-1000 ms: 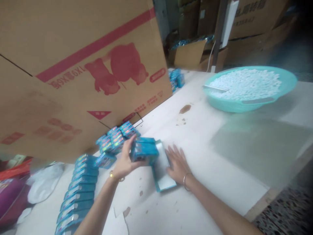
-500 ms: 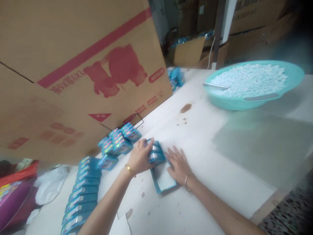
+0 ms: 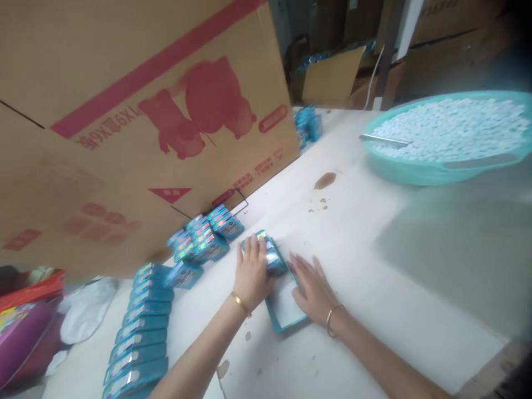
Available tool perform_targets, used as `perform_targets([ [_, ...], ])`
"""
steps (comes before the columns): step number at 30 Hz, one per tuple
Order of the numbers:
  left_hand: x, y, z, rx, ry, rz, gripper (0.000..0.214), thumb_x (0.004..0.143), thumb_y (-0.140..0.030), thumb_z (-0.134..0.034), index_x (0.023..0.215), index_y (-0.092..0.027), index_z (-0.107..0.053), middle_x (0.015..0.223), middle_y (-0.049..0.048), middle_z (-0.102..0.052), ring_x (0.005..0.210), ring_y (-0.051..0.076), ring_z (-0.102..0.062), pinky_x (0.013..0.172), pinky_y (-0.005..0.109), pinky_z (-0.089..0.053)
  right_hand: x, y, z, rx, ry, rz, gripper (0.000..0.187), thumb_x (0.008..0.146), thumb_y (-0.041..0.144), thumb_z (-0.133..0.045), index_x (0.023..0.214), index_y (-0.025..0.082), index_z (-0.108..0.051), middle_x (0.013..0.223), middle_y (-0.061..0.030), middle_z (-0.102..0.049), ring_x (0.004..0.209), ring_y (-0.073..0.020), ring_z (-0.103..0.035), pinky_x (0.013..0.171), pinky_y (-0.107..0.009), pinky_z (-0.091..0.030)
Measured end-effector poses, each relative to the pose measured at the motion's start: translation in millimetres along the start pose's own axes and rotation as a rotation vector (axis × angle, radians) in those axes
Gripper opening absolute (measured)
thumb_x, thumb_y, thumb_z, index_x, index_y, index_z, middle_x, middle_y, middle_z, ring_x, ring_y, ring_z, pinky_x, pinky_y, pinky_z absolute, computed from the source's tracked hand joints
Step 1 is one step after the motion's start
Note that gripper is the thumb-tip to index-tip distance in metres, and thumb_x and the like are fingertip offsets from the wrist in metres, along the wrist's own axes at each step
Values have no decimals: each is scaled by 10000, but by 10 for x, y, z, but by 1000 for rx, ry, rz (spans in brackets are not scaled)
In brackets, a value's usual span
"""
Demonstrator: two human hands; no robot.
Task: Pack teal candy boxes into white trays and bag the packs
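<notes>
A shallow blue open box (image 3: 286, 310) with a white inside lies on the table in front of me. Several small blue boxes (image 3: 274, 260) with shiny tops stand in its far end. My left hand (image 3: 252, 271) rests over their left side, fingers stretched out along their tops and thumb toward the near side. The hand hides part of the small boxes. Along the right side of the shallow box, my right hand (image 3: 311, 288) lies with fingers extended, touching its edge. More small blue boxes (image 3: 208, 238) stand in a cluster to the left.
A long row of blue boxes (image 3: 141, 327) runs along the left. A large cardboard carton (image 3: 145, 138) towers behind. The turquoise basin (image 3: 415, 172) at the right holds many small pale pieces and a metal-looking utensil (image 3: 384, 140). More blue boxes (image 3: 307, 124) sit beyond the carton.
My left hand has gone from gripping the small boxes' side to lying with fingers stretched over them. The right hand stays beside the shallow box. The view has shifted slightly.
</notes>
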State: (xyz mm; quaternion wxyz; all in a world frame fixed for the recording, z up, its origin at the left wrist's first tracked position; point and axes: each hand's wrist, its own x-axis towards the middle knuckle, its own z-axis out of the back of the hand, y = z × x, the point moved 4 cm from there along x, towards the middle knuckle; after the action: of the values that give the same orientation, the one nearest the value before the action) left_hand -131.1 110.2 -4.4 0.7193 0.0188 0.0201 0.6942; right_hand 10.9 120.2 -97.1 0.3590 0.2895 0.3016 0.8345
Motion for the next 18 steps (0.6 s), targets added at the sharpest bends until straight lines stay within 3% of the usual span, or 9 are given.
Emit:
perform_targets([
  [3, 264, 456, 266, -137, 30, -52, 907, 793, -532, -523, 1470, -171, -40, 1519, 181, -186, 1407, 319, -140, 1103, 555, -147, -4, -3, -4, 3, -41, 8, 830, 744, 159, -396, 1479, 146, -12, 1407, -83, -432, 1351, -215, -290, 1146, -535, -81],
  [5, 496, 950, 457, -72, -85, 116, 993, 757, -626, -517, 1471, -148, -19, 1532, 189, -122, 1415, 338, -37, 1104, 566, -92, -5, -5, -8, -2, -55, 11, 836, 750, 152, -393, 1478, 166, 17, 1407, -81, -430, 1344, -209, -307, 1147, -535, -93],
  [6, 612, 1193, 494, -14, -79, 198, 1089, 693, -674, -557, 1471, -128, -25, 1532, 204, -96, 1408, 368, 5, 1095, 586, -62, -4, -7, -11, -6, -60, 13, 836, 752, 151, -392, 1478, 173, 21, 1406, -80, -431, 1341, -208, -313, 1147, -535, -97],
  [8, 826, 1607, 458, 83, 8, 305, 1275, 547, -720, -644, 1467, -96, -20, 1524, 239, -68, 1391, 424, 21, 1076, 615, -45, -2, -14, -20, -18, -63, 20, 837, 752, 153, -399, 1479, 181, 16, 1405, -78, -433, 1341, -210, -312, 1148, -532, -104],
  [10, 1000, 1880, 342, 138, 94, 342, 1367, 465, -724, -682, 1464, -88, -1, 1515, 259, -84, 1383, 450, -13, 1063, 628, -52, 1, -25, -34, -32, -58, 25, 842, 747, 154, -408, 1480, 183, 4, 1408, -72, -431, 1348, -213, -297, 1151, -525, -109],
  [12, 1128, 2003, 221, 153, 128, 347, 1359, 473, -711, -680, 1462, -95, 19, 1491, 267, -184, 1374, 448, -108, 1055, 638, -52, 8, -36, -49, -41, -45, 24, 843, 740, 153, -414, 1482, 178, -15, 1413, -68, -425, 1353, -213, -285, 1155, -515, -107],
  [15, 1227, 1967, 136, 151, 123, 348, 1291, 509, -668, -680, 1460, -95, -21, 1378, 265, -390, 1282, 429, -345, 1047, 636, -101, 21, -46, -58, -44, -26, 13, 826, 741, 159, -416, 1483, 162, -54, 1415, -70, -423, 1356, -218, -275, 1157, -514, -94],
  [18, 1157, 1773, 281, 166, 2, 344, 1261, 485, -616, -721, 1450, -76, -115, 1291, 255, -464, 1199, 425, -435, 1045, 618, -162, 37, -46, -38, -37, -15, 3, 771, 780, 197, -418, 1480, 145, -99, 1411, -86, -428, 1351, -240, -281, 1147, -534, -100],
])
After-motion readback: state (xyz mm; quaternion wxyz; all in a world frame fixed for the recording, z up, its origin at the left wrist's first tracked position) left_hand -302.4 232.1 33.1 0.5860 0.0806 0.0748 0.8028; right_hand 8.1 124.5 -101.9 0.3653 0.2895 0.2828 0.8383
